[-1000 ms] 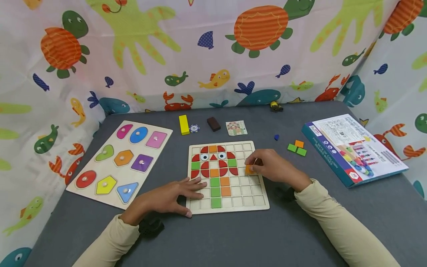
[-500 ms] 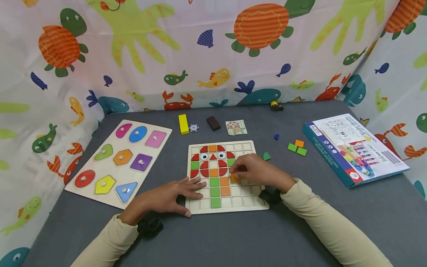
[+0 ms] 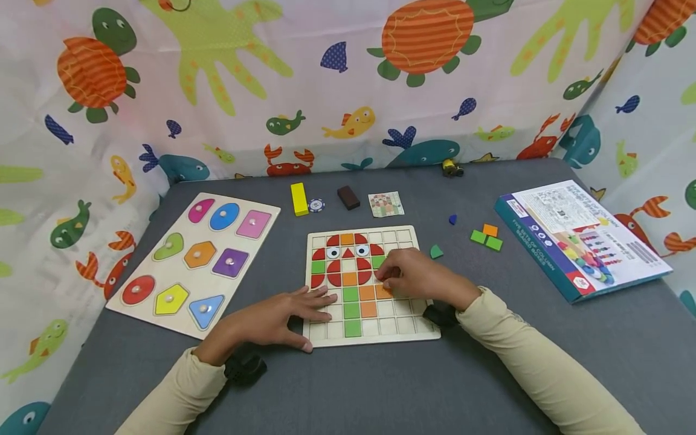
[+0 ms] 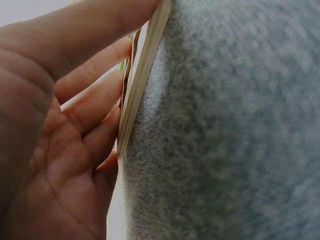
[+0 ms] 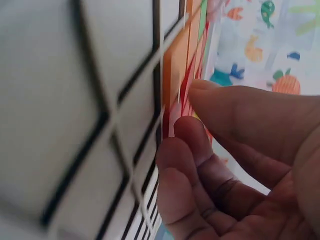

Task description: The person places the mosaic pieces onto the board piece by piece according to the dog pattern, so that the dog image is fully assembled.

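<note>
A wooden grid board [image 3: 405,326] carries several red, green and orange tiles laid as an owl-like picture. My left hand [image 3: 280,320] rests on its left edge with fingers spread; in the left wrist view the thumb lies along the board's edge [image 4: 142,75]. Over the board's right part, my right hand [image 3: 421,278] has its fingertips beside an orange square tile [image 3: 383,292]. That tile sits in a cell right of another orange tile [image 3: 367,293]. In the right wrist view, the orange tile [image 5: 175,67] shows just past the thumb and bent fingers, with nothing pinched between them.
A knobbed shape puzzle [image 3: 198,254] lies at the left. To the right are loose green and orange tiles [image 3: 486,237], a green piece [image 3: 436,251], a blue piece [image 3: 453,220] and a box [image 3: 584,238]. Behind stand a yellow block [image 3: 299,199], a brown block [image 3: 348,197] and a picture card [image 3: 386,205].
My right hand has carried the orange tile leftward across the board and set it in the cell beside the other orange tile. My left hand has stayed in place.
</note>
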Available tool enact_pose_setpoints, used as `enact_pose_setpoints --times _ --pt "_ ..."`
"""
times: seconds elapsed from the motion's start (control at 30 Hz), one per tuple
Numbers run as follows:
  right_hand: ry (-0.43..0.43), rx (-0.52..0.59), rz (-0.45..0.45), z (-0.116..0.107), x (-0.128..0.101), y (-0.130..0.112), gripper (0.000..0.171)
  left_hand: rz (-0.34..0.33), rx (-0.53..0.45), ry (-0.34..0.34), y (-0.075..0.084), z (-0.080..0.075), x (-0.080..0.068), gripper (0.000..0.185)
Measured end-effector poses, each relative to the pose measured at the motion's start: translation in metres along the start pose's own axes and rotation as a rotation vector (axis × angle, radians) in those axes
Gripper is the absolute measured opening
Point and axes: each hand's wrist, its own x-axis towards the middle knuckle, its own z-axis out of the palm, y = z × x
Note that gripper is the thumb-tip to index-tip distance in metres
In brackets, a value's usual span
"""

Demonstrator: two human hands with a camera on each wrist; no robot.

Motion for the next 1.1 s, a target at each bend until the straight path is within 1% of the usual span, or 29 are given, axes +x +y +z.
enact_pose_setpoints --times 0.17,0.27,0.43,0.57,0.67,0.8,0.93,1.1 --pt "0.070 -0.011 0.118 -0.022 -0.014 0.013 0.019 -0.006 0.022 -0.004 0.003 0.000 0.002 0.061" --pt "0.117 -0.026 0.183 -0.035 -0.025 0.027 0.021 -0.008 0.027 -0.001 0.003 0.000 0.001 0.061" --pt "0.180 -0.031 0.238 -0.054 -0.041 0.052 0.023 -0.006 0.024 0.001 0.003 -0.001 0.000 0.061" --pt "0.217 -0.047 0.269 -0.069 -0.053 0.067 0.027 -0.001 0.022 0.008 0.001 -0.001 0.000 0.062" --pt "0.227 -0.069 0.307 -0.079 -0.059 0.078 0.031 0.003 0.024 0.007 0.000 0.000 0.000 0.062" --pt "0.217 -0.078 0.363 -0.087 -0.063 0.093 0.036 0.005 0.022 0.005 -0.001 0.001 0.001 0.063" --pt "0.211 -0.083 0.394 -0.091 -0.066 0.104 0.040 -0.001 0.025 0.006 0.000 0.001 0.001 0.063" --pt "0.213 -0.095 0.413 -0.090 -0.066 0.108 0.039 -0.008 0.028 0.007 -0.002 0.000 0.000 0.064"
